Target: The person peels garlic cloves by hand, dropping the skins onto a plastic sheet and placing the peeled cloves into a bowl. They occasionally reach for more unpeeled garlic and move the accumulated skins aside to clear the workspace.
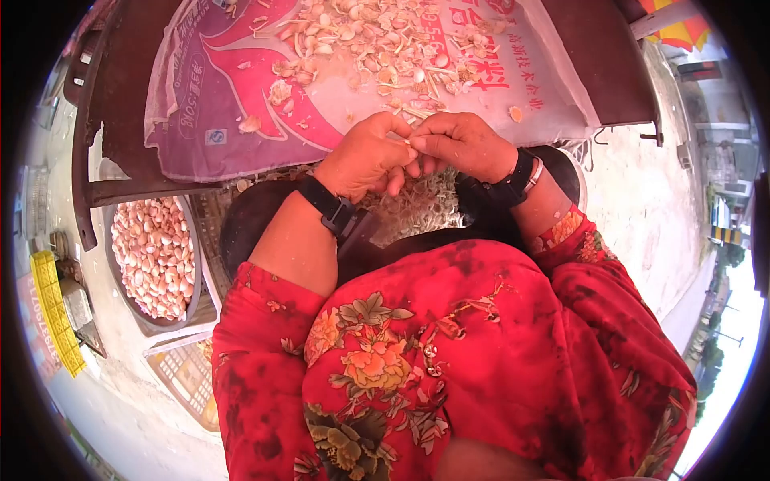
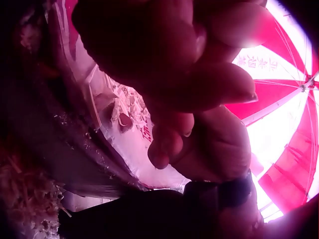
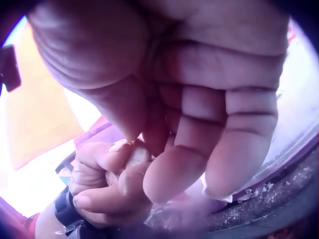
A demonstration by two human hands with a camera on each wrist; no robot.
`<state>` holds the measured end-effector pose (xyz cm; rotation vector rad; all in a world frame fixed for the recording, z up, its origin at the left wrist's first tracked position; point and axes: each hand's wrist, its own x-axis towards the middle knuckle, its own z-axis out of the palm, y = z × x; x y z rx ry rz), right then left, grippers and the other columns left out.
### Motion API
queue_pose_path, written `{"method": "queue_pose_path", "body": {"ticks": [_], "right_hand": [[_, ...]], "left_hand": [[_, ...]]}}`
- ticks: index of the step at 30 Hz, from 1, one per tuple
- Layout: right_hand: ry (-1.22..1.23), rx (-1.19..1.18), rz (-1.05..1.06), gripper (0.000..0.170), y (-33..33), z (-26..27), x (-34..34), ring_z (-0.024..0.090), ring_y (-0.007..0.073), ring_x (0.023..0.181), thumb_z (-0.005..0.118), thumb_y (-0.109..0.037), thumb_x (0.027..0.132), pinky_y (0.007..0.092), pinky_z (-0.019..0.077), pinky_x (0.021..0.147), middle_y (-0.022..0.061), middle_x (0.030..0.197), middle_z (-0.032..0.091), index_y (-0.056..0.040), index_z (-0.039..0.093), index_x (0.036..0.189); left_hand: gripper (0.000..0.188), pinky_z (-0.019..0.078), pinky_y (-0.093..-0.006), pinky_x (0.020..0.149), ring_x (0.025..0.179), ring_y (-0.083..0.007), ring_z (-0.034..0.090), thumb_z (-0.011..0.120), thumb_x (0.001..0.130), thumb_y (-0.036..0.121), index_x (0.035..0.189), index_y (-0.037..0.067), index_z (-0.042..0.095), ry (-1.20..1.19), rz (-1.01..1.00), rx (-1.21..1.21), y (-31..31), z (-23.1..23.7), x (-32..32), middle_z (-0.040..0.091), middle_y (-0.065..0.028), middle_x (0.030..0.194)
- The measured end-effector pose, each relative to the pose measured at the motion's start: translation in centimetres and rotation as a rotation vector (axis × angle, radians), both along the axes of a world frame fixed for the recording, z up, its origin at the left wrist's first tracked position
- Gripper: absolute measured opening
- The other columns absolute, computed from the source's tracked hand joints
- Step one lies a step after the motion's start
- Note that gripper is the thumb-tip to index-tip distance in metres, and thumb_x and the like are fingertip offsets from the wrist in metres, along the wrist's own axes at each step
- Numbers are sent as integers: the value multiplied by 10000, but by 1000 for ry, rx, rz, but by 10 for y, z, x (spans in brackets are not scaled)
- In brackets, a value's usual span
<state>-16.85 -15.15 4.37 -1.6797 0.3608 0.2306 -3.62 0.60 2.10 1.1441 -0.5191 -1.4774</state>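
Both hands meet over the near edge of a printed sack (image 1: 313,104) spread on the table. My left hand (image 1: 365,156) holds a pale garlic clove (image 3: 138,155) between thumb and curled fingers. From the other side, the thumb and forefinger of my right hand (image 1: 469,144) pinch at that same clove, mostly hidden by fingers. The right hand's other fingers hang curled beside it in the right wrist view. Beyond the hands, a heap of garlic pieces and dry stalks (image 1: 385,48) lies on the sack.
A round tub (image 1: 195,276) full of garlic cloves (image 1: 152,256) stands low on the left, near a plastic crate (image 1: 184,377). Peel scraps (image 1: 421,204) lie below the hands. The dark table (image 1: 128,128) has a raised frame. A red and white umbrella (image 2: 284,99) spreads overhead.
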Motion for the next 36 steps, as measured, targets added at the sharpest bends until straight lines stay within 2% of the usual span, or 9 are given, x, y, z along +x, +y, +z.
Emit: {"method": "queue_pose_path", "body": {"ticks": [6, 11, 16, 18, 21, 25, 29, 33, 36], "right_hand": [[-10, -129, -2, 171, 1, 7, -13, 610, 90, 698, 591, -160, 924, 226, 488, 633, 21, 805, 640, -3, 646, 966], [-115, -517, -122, 150, -41, 25, -8, 620, 91, 700, 603, -127, 898, 246, 489, 632, 39, 778, 641, 8, 655, 937], [-272, -1015, -76, 171, -104, -3, 35, 651, 246, 786, 554, -98, 849, 343, 511, 731, 127, 871, 671, -30, 677, 946], [-201, -1168, 23, 227, -109, -7, 50, 622, 341, 943, 516, -97, 826, 403, 492, 844, 159, 982, 668, -62, 689, 969], [-89, -1309, 137, 247, -115, -26, 70, 622, 327, 969, 528, -86, 806, 401, 491, 857, 161, 1012, 662, -71, 689, 994], [97, -1421, 330, 238, -108, -18, 86, 617, 325, 990, 542, -96, 800, 416, 486, 863, 161, 1017, 653, -67, 662, 1004], [186, -1479, 444, 214, -110, -13, 95, 606, 324, 1015, 535, -124, 810, 419, 488, 855, 163, 1013, 649, -61, 638, 987], [99, -1439, 304, 213, -111, -18, 88, 613, 353, 930, 558, -166, 801, 438, 484, 815, 185, 972, 645, -72, 652, 968], [-26, -1349, 141, 246, -122, -25, 82, 640, 328, 860, 572, -126, 793, 399, 502, 766, 177, 925, 652, -54, 644, 1017]], "left_hand": [[234, 338, -183, 382, 456, -81, 501, 567, 911, 92, 1100, -45, 582, 104, 183, -42, 20, 6, 2, 625, -104, 784], [314, 312, -164, 398, 452, -59, 453, 573, 903, 102, 1179, -45, 554, 214, 47, -102, 43, 63, -10, 621, -116, 804], [358, 273, -161, 395, 441, -56, 441, 615, 868, 91, 1183, -59, 533, 332, -121, -226, 64, 133, -37, 628, -141, 793], [355, 374, -185, 458, 509, -92, 520, 613, 867, 79, 1171, -81, 527, 450, -225, -303, 71, 148, -43, 636, -152, 799], [229, 456, -238, 588, 646, -134, 581, 566, 900, 67, 1071, -84, 547, 260, -332, -618, 73, 159, -49, 635, -147, 810], [90, 453, -269, 574, 671, -161, 584, 568, 891, 42, 899, -37, 609, 391, -433, -749, 60, 176, -46, 607, -96, 758], [100, 469, -289, 563, 675, -220, 613, 548, 912, 33, 907, -36, 619, 539, -190, -1011, 63, 161, -75, 602, -105, 766], [113, 471, -304, 555, 672, -251, 614, 539, 917, 32, 890, -40, 622, 722, -210, -990, 65, 159, -86, 605, -123, 768], [109, 477, -305, 555, 660, -258, 612, 546, 906, 18, 867, -47, 625, 660, -169, -1051, 67, 161, -90, 611, -133, 763]]}}
